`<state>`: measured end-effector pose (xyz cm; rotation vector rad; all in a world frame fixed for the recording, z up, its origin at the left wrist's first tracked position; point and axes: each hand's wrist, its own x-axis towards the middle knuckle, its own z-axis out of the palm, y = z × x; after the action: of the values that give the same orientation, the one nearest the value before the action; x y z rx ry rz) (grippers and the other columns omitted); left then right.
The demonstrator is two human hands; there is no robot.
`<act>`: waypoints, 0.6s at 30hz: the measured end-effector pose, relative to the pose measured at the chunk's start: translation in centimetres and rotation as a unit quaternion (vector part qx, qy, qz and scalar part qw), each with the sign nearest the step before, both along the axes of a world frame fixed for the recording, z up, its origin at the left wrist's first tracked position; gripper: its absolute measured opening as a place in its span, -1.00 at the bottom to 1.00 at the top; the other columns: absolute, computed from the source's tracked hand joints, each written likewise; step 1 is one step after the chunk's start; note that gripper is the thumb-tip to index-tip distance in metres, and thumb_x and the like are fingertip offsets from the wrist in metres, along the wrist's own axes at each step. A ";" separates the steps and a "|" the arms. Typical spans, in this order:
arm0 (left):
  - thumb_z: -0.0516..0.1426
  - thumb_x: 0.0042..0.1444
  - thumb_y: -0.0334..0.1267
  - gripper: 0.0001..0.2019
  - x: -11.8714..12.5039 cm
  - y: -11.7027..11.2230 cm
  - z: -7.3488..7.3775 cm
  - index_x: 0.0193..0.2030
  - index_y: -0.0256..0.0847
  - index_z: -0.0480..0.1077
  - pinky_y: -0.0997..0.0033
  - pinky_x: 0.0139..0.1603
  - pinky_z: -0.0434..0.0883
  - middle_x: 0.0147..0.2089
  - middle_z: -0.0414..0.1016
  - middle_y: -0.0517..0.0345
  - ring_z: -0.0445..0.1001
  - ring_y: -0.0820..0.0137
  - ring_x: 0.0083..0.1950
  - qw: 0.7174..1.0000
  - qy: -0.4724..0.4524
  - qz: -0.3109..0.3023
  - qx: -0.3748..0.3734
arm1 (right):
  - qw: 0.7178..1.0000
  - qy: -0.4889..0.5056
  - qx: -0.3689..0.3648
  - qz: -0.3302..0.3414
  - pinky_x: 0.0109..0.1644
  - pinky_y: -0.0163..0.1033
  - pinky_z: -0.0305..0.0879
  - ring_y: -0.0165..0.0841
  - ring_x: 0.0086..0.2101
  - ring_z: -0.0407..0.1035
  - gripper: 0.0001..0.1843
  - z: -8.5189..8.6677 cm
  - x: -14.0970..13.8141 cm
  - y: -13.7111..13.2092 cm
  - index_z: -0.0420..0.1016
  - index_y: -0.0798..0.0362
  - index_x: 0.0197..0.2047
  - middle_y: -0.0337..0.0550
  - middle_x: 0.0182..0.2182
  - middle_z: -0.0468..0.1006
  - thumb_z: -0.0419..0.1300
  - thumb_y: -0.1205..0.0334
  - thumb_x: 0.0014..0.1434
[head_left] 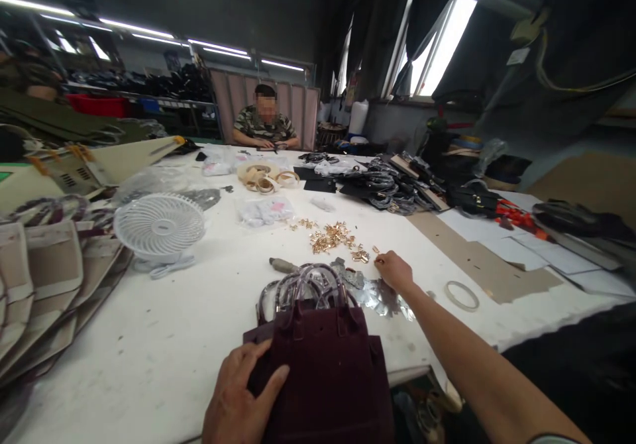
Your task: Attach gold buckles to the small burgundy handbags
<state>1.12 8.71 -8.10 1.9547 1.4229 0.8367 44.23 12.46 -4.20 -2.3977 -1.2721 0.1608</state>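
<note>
Pressing matte maroon bag [328, 364], left hand [238, 397] lies flat.

Burgundy bag [328, 364] cut by bottom edge, left hand [238, 397] cut at wrist, gold fittings [332, 237] too small to tell

Maroon handbag [325, 358] — gold fittings [334, 237] — white fan [159, 225], white table [149, 338]

This is a bag-making workshop. A long white counter [149, 338] is strewn with gold metal fittings [332, 237], a maroon handbag [328, 371], stacked beige bag panels [44, 278], black straps [387, 189] and tape rolls [265, 179]. A person [263, 126] sits at the far end under fluorescent tubes [134, 28], with stocked shelves [149, 93] behind.
</note>
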 end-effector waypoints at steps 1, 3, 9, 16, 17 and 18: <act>0.24 0.05 0.15 -0.53 0.0 -0.2 0.4 0.07 0.05 0.48 -0.17 0.32 0.35 0.10 0.47 -0.01 0.41 -0.04 0.21 1.000 0.005 0.006 0.019 | 1.000 -0.002 -0.002 0.002 -0.17 -0.23 0.15 -0.24 -0.11 0.41 -0.80 -0.1 0.0 0.0 0.68 0.06 -0.21 0.01 -0.05 0.57 0.20 0.23 0.25; 0.28 0.04 0.09 -0.49 0.1 -0.6 1.1 0.12 0.00 0.45 -0.17 0.31 0.35 0.12 0.44 -0.05 0.38 -0.04 0.22 0.998 0.015 0.016 0.061 | 1.000 0.002 0.003 0.011 -0.15 -0.22 0.15 -0.22 -0.08 0.40 -0.81 -0.1 0.1 -0.1 0.66 0.06 -0.23 0.01 -0.06 0.58 0.20 0.26 0.24; 0.23 0.21 -0.16 -0.55 0.9 -0.9 2.7 0.24 0.00 0.35 -0.02 0.25 0.42 0.15 0.40 0.03 0.40 0.13 0.19 0.985 0.025 -0.030 0.166 | 0.994 0.076 0.065 0.052 -0.13 -0.23 0.29 -0.27 -0.26 0.47 -0.82 2.2 -2.7 -2.8 0.60 0.04 -0.27 -0.12 -0.30 0.63 0.18 0.19 0.24; 0.29 0.13 -0.22 -0.68 2.3 0.1 4.7 0.05 0.01 0.45 0.07 0.18 0.44 0.10 0.38 0.13 0.43 0.19 0.13 0.996 0.018 -0.060 0.059 | 0.863 0.439 0.219 0.117 -0.15 -0.21 0.42 -0.26 -0.26 0.48 -0.51 5.2 -17.2 -10.7 0.56 -0.03 0.03 -0.19 -0.26 0.60 0.44 -0.02 0.07; 0.30 0.12 -0.24 -0.71 2.4 0.1 5.2 0.00 0.00 0.46 0.10 0.15 0.44 0.06 0.37 0.15 0.44 0.21 0.10 0.997 0.009 -0.063 0.044 | 0.851 0.464 0.211 0.123 -0.14 -0.21 0.41 -0.26 -0.24 0.48 -0.53 5.0 -19.2 -11.2 0.58 -0.04 0.03 -0.19 -0.25 0.60 0.44 -0.01 0.08; 0.30 0.11 -0.27 -0.74 2.4 0.1 5.5 -0.05 -0.01 0.46 0.13 0.12 0.44 0.02 0.36 0.17 0.44 0.23 0.06 0.997 -0.003 -0.066 0.033 | 0.848 0.473 0.204 0.127 -0.10 -0.20 0.41 -0.25 -0.21 0.48 -0.58 4.6 -20.8 -11.5 0.61 -0.05 0.00 -0.19 -0.23 0.61 0.43 0.00 0.09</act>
<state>3.57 8.83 -2.55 2.0687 1.2619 0.8377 23.44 0.99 0.41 -1.4192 -0.9664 0.9191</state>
